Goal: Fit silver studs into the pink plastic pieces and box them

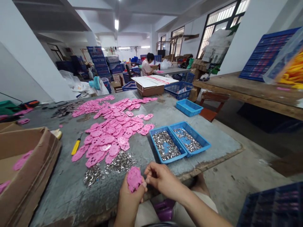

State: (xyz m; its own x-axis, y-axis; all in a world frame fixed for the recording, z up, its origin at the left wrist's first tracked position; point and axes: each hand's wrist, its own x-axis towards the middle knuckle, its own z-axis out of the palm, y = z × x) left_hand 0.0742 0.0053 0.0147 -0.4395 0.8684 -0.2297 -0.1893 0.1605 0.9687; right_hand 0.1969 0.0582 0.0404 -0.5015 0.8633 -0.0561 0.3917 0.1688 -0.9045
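At the near table edge, my left hand is closed around a flat pink plastic piece with holes and a rounded, bumpy outline. Beside it, on the right, my right hand has its thumb and fingers pinched together; whatever they may hold is too small to make out. Two heaps of small shiny metal parts lie just beyond the left hand. Past them spreads a large pile of similar pink pieces. Two blue trays with more metal bits stand side by side beyond the right hand.
A cardboard box with some pink pieces stands at the left, near a yellow-handled tool. Toward the back are another blue tray and a flat carton. A co-worker sits farther off.
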